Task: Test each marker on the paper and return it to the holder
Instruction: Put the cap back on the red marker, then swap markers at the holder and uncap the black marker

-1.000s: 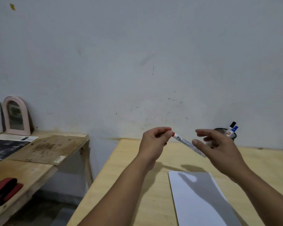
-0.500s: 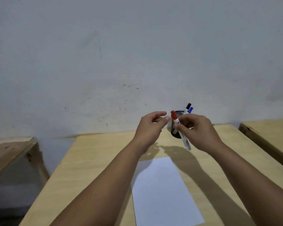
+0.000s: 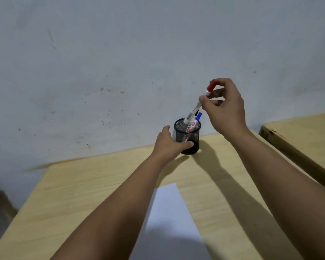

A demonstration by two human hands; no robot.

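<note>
A black mesh holder (image 3: pixel 193 139) stands at the far edge of the wooden table (image 3: pixel 86 184), against the wall. My left hand (image 3: pixel 169 145) grips its left side. My right hand (image 3: pixel 224 107) pinches a red-capped white marker (image 3: pixel 194 109) near its cap end; the marker is tilted, cap up, with its lower end at the holder's rim. A blue-capped marker (image 3: pixel 197 119) stands inside the holder. A white sheet of paper (image 3: pixel 169 218) lies on the table nearer to me, partly hidden by my left arm.
A stained white wall (image 3: pixel 139 62) rises right behind the holder. A second wooden table (image 3: pixel 304 136) stands at the right, apart from mine by a narrow gap. Dark floor shows at the lower left.
My right hand rose and carried the red-capped marker over to the holder. My left hand let go of the marker and took hold of the holder's side. The view swung right and down.
</note>
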